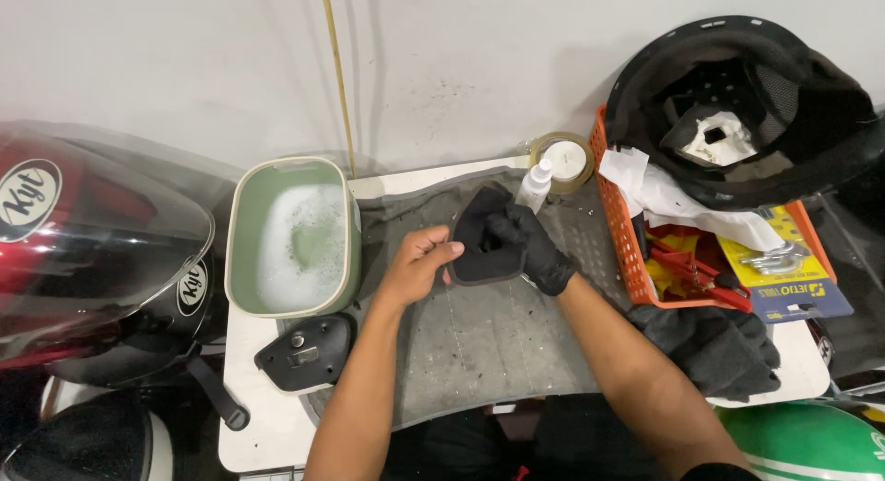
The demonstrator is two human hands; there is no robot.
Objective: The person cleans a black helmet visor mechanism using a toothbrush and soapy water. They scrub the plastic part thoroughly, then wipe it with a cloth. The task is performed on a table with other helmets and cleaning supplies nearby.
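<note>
— What is held in the grip?
— A black padded fabric piece (481,237) is pinched by both hands above the grey mat (489,334) on the desk (267,426): bare left hand (421,260) closed on its near-left edge, black-gloved right hand (533,246) clasped over its right side.
— Its long axis?
— Roughly upright; a green soapy tub (293,237) is seen left of the grip.

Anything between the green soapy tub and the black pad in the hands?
Head view: only the bare left hand gripping the black pad, and a strip of grey mat beside the green tub. Nothing else lies there.
</note>
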